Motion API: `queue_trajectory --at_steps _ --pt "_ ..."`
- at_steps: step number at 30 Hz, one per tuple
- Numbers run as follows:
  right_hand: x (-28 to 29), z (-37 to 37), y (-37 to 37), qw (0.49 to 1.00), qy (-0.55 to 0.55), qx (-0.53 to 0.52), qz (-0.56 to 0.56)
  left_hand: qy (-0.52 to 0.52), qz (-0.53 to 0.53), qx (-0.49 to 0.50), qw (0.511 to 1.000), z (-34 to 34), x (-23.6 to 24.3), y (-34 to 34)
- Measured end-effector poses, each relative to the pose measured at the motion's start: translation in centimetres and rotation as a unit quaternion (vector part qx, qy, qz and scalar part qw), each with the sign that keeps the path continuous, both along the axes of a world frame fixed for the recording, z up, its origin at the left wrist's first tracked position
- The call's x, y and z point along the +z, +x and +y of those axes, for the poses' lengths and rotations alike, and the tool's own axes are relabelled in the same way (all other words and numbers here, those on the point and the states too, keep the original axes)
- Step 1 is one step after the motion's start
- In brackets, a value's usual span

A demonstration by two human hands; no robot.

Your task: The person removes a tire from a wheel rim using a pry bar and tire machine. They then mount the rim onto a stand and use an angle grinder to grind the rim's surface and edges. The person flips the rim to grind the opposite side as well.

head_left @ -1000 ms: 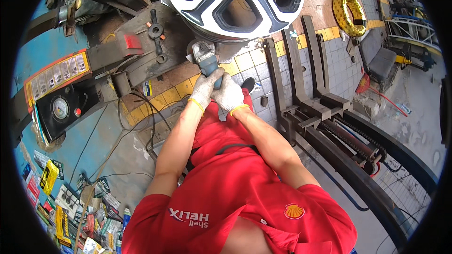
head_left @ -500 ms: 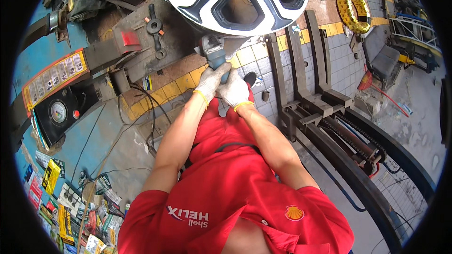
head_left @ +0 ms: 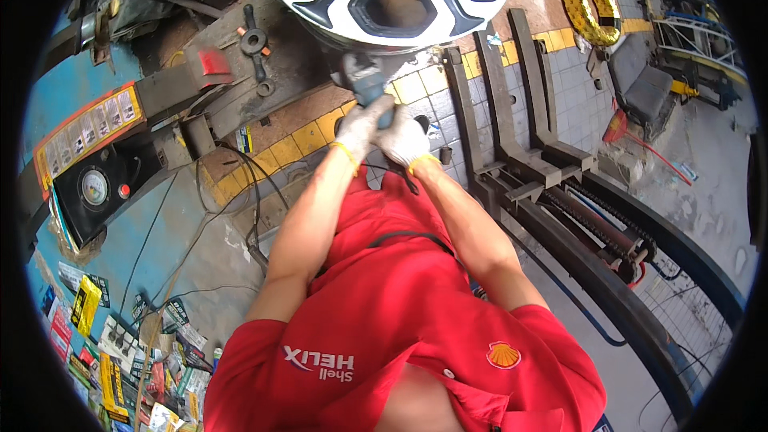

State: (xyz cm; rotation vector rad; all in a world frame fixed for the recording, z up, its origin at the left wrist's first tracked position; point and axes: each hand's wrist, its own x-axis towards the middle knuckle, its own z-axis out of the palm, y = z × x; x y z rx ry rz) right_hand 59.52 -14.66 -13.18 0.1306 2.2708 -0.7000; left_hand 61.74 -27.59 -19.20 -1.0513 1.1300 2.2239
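Observation:
Both my hands wear white gloves with yellow cuffs. My left hand point(head_left: 360, 126) is wrapped round the body of a teal angle grinder point(head_left: 367, 85). My right hand point(head_left: 403, 141) closes on the grinder's rear end, close beside the left. The tool's grey head points away from me, just below the near edge of a black and white alloy wheel point(head_left: 338, 10). Whether the disc touches the wheel is hidden. A dark cord point(head_left: 398, 174) trails from under my hands over my red trousers.
On the left stands a press with a round gauge point(head_left: 94, 187); a black-handled tool point(head_left: 254, 42) lies on its plate. Lift forks point(head_left: 502, 104) stand at right. Beyond them are a yellow-wrapped tyre point(head_left: 578, 8) and a grey seat point(head_left: 642, 88). Packets point(head_left: 112, 376) litter the lower left.
The wheel sits slightly higher and further left in view, as does most of the background. My hands still grip the grinder. The cord under my right hand now shows.

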Motion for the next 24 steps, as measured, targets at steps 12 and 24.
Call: queue_trajectory --at_steps 12,24 --pt "-0.4 8.6 -1.3 0.999 0.024 0.009 0.024 -0.011 -0.016 0.009 1.000 9.5 -1.1 -1.4" --pt "-0.3 17.5 -5.9 0.996 -0.001 0.083 0.040 0.011 -0.004 0.088 0.996 18.2 0.5 -4.6"
